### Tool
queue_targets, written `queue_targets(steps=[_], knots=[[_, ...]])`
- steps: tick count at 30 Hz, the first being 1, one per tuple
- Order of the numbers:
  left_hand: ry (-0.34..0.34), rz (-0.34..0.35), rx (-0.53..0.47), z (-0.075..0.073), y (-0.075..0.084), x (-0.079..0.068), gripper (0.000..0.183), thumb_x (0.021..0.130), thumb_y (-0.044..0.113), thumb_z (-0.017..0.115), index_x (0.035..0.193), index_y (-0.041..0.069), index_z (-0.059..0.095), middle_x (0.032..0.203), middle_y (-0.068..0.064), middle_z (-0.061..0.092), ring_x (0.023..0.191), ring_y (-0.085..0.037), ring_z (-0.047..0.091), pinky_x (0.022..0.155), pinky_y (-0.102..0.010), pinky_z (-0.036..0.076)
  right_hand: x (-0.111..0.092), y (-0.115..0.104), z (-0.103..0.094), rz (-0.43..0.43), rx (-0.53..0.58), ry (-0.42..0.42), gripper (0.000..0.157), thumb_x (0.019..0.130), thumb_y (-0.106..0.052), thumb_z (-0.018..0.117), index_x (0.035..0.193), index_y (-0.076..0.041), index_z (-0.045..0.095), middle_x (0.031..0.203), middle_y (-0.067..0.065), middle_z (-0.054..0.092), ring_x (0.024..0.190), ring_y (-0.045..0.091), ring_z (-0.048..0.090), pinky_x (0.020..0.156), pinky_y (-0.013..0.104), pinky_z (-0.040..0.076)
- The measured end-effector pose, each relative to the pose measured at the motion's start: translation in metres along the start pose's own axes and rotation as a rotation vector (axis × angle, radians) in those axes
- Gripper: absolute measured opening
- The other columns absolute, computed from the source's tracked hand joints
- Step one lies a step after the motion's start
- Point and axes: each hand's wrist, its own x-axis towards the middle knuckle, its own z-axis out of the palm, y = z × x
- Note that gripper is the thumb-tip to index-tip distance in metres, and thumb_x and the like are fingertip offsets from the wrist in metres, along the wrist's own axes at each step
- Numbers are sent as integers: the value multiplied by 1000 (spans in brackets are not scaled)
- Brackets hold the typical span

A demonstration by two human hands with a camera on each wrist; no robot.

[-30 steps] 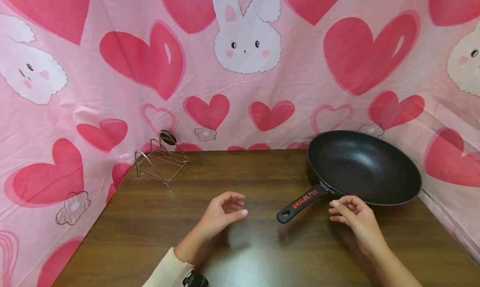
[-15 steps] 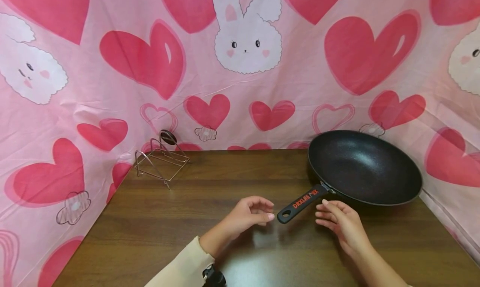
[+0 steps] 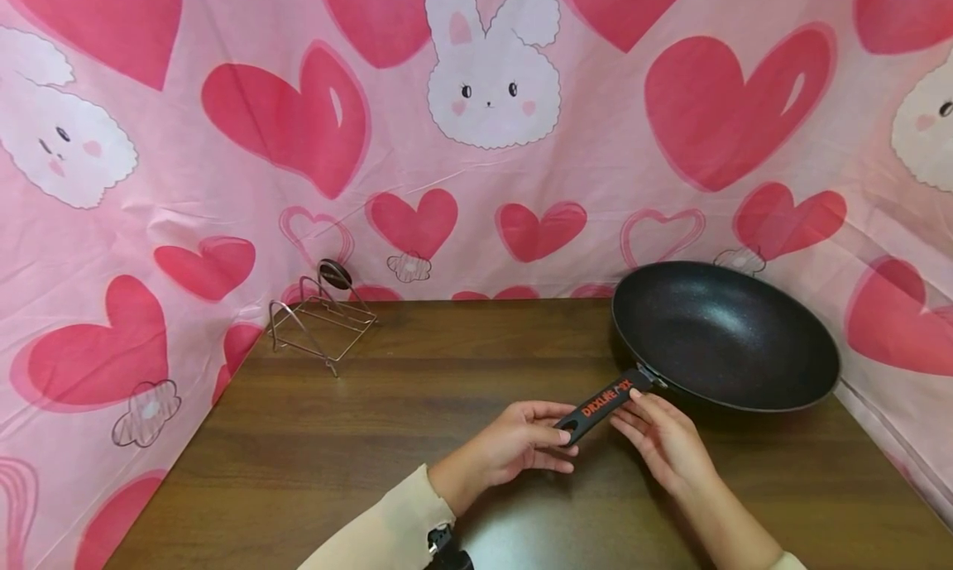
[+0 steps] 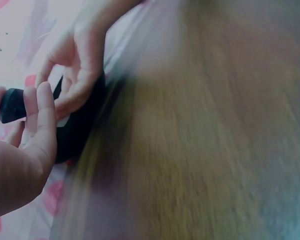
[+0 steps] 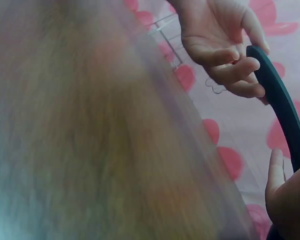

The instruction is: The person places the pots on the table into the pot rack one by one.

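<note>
A deep black wok (image 3: 725, 338) with rounded sides sits at the right of the table, tilted toward me. Its black handle (image 3: 599, 406), with orange lettering, points left and toward me. My left hand (image 3: 514, 442) pinches the end of that handle, thumb on top by the hanging hole and fingers beneath. Nearer the pan, my right hand (image 3: 666, 446) has its thumb tip at the handle's lower edge, the other fingers reaching loosely alongside. In the right wrist view the handle (image 5: 285, 110) runs from the left hand's fingers (image 5: 235, 75) down to the right hand (image 5: 290, 205).
A small wire rack (image 3: 331, 359) with a round black disc (image 3: 335, 274) at its top stands at the back left of the wooden table (image 3: 447, 347). Pink cloth (image 3: 521, 173) with hearts and rabbits hangs behind and along both sides.
My left hand has moved right and taken hold of the handle's end. My right hand has come left, up to the handle. The wok stays in place.
</note>
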Motion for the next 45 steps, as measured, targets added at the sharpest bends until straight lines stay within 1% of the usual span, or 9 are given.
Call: queue_targets(steps=[4, 9, 12, 17, 22, 28, 32, 38, 45], knots=[[-14, -33, 21, 4, 0, 1, 42, 89, -8, 58, 130, -7, 55, 103, -11, 64, 79, -18, 67, 77, -41, 58, 2, 3, -2, -15, 70, -74, 22, 103, -6, 46, 98, -9, 68, 98, 5, 70, 92, 17, 67, 87, 33, 55], [-52, -100, 84, 8, -3, 2, 43, 87, -10, 59, 130, -6, 55, 96, -9, 64, 78, -18, 66, 77, -41, 58, 0, 6, -8, -16, 164, -187, 27, 104, -2, 39, 112, -10, 63, 108, 8, 70, 97, 18, 65, 90, 32, 54], [-82, -138, 108, 10, -7, 5, 43, 86, -12, 58, 129, -5, 55, 94, -9, 65, 77, -18, 66, 75, -39, 59, -2, 7, -12, -22, 155, -192, 30, 102, 2, 40, 119, -14, 60, 112, 8, 68, 98, 18, 64, 89, 31, 54], [-133, -194, 126, 11, -11, 9, 42, 83, -14, 56, 123, -4, 58, 92, -8, 66, 76, -18, 66, 71, -35, 59, -5, 5, -15, -14, 78, -169, 36, 100, 6, 43, 123, -18, 54, 113, 7, 67, 101, 20, 65, 89, 32, 54], [-163, -246, 108, 15, -12, 14, 39, 87, -12, 55, 124, 1, 57, 95, -7, 68, 78, -17, 67, 63, -29, 58, -7, 1, -17, 19, 74, -241, 35, 102, 5, 39, 126, -17, 53, 116, 7, 64, 108, 21, 63, 92, 35, 53], [-201, -273, 107, 23, -14, 19, 41, 88, -12, 53, 124, 8, 53, 91, -6, 67, 75, -15, 67, 58, -25, 57, -8, -4, -24, 23, 146, -369, 41, 103, 5, 30, 130, -16, 52, 120, 10, 63, 112, 24, 62, 92, 36, 53], [-210, -286, 88, 26, -20, 19, 41, 88, -15, 51, 120, 10, 51, 89, -6, 67, 73, -15, 67, 57, -22, 55, -9, -4, -30, 38, 163, -412, 43, 104, 6, 28, 131, -17, 52, 122, 10, 63, 115, 24, 61, 93, 38, 53], [-230, -313, 74, 26, -28, 17, 44, 89, -17, 48, 118, 15, 47, 89, -5, 66, 73, -16, 67, 58, -19, 55, -13, 0, -32, 36, 128, -414, 45, 103, 6, 29, 131, -19, 54, 119, 9, 64, 113, 23, 61, 87, 37, 55], [-271, -292, 62, 23, -33, 8, 45, 90, -20, 45, 117, 15, 45, 94, -6, 65, 76, -18, 67, 60, -24, 57, -20, 2, -27, -16, 34, -415, 46, 102, 9, 31, 134, -18, 51, 121, 9, 64, 113, 23, 62, 85, 35, 56]])
